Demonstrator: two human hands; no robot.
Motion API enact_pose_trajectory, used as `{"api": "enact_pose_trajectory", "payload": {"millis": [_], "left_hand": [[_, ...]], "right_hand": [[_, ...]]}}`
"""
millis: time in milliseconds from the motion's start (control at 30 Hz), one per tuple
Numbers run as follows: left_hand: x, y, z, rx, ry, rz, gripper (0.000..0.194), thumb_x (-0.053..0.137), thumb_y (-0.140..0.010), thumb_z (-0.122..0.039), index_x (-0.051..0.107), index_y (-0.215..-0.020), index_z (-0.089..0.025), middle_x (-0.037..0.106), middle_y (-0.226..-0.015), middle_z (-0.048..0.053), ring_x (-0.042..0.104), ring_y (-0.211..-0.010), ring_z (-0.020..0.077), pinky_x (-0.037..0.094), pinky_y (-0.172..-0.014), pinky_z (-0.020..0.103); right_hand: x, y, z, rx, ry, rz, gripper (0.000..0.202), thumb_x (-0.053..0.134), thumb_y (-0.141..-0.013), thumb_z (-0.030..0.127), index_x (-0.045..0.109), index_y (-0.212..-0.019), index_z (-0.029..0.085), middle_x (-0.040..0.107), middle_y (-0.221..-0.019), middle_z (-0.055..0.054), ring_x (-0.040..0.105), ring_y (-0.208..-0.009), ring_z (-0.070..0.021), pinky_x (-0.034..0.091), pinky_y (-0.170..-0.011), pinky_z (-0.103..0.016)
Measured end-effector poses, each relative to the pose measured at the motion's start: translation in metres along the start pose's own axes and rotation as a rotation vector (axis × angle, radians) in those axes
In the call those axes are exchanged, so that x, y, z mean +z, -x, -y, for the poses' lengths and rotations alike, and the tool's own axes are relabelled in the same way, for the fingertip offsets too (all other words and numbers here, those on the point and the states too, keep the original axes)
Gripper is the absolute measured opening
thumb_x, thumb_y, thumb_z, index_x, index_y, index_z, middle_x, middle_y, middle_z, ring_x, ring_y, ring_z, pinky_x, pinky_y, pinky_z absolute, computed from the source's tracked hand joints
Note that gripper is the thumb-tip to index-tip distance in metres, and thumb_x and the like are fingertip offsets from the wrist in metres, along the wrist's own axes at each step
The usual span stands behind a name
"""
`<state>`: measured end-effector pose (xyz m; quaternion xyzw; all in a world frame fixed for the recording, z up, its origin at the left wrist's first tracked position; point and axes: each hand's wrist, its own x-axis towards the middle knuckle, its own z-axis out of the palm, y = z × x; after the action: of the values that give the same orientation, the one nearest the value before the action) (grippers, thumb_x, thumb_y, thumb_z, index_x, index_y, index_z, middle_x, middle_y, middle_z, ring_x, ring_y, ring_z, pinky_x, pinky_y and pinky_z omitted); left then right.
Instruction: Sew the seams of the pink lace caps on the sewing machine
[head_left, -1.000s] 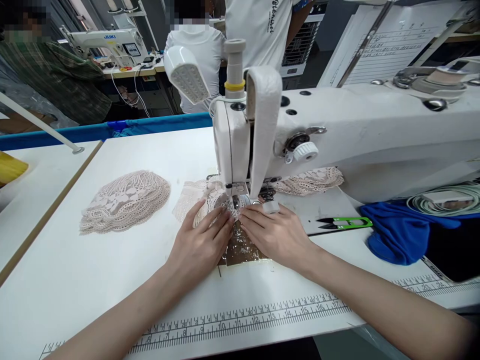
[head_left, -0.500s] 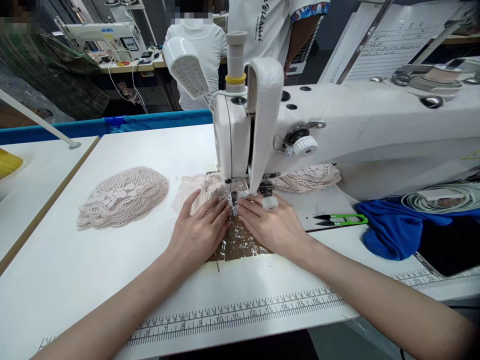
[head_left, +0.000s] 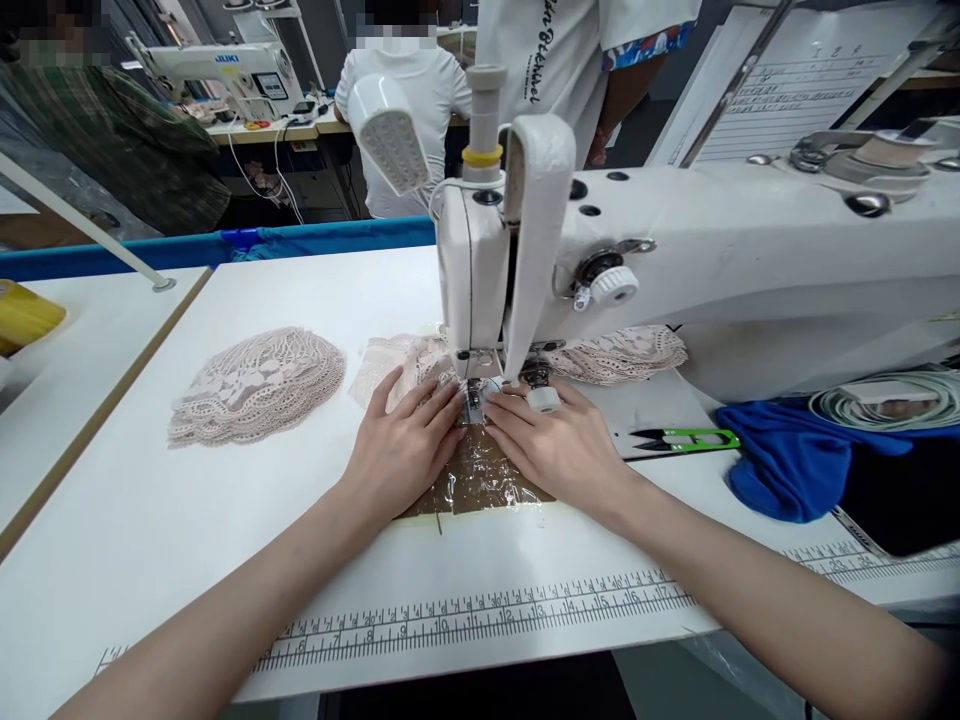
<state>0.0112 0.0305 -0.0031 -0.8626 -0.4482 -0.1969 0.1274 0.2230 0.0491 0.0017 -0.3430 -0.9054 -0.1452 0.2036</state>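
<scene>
Guiding lace at the needle looks to be the step in hand: the left hand point(head_left: 405, 440) and right hand point(head_left: 559, 435) lie palm down, fingers stretched flat, either side of the presser foot point(head_left: 474, 400), with the lace piece point(head_left: 397, 362) just beyond the left fingertips. The next move seems to call for light, even guiding, fingertips clear of the needle. Bare tabletop point(head_left: 187, 540) opens left and near, while green snips point(head_left: 694, 433) narrow the right.
</scene>
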Motion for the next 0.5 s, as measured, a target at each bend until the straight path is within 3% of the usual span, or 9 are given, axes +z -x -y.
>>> {"api": "enact_pose_trajectory", "payload": {"millis": [267, 400, 500], "left_hand": [[-0.001, 0.004, 0.007, -0.085, 0.029, 0.052, 0.040, 0.045, -0.097, -0.034, 0.054, -0.131, -0.016, 0.059, -0.133, 0.011, 0.056, -0.122, 0.0264, 0.048, -0.097, 0.044], [-0.010, 0.006, 0.016, -0.173, -0.042, 0.080, 0.041, 0.040, -0.099, -0.037, 0.054, -0.130, -0.015, 0.065, -0.124, 0.010, 0.063, -0.108, 0.0255, 0.054, -0.082, 0.039], [-0.020, 0.006, 0.022, -0.291, -0.089, 0.163, 0.036, 0.035, -0.100, -0.030, 0.057, -0.126, -0.019, 0.070, -0.109, 0.007, 0.066, -0.088, 0.0220, 0.050, -0.060, 0.031]], "right_hand": [[-0.005, -0.001, -0.004, 0.034, -0.051, -0.042, 0.027, 0.049, -0.095, 0.022, 0.075, -0.093, 0.018, 0.075, -0.089, -0.005, 0.067, -0.088, -0.0210, 0.044, -0.100, -0.042], [-0.006, -0.002, -0.006, 0.039, -0.063, -0.049, 0.027, 0.049, -0.095, 0.023, 0.076, -0.091, 0.018, 0.075, -0.085, -0.005, 0.068, -0.085, -0.0211, 0.046, -0.097, -0.042], [-0.006, -0.002, -0.007, 0.032, -0.068, -0.074, 0.027, 0.050, -0.095, 0.023, 0.076, -0.090, 0.018, 0.075, -0.084, -0.005, 0.068, -0.084, -0.0212, 0.048, -0.094, -0.041]]}}
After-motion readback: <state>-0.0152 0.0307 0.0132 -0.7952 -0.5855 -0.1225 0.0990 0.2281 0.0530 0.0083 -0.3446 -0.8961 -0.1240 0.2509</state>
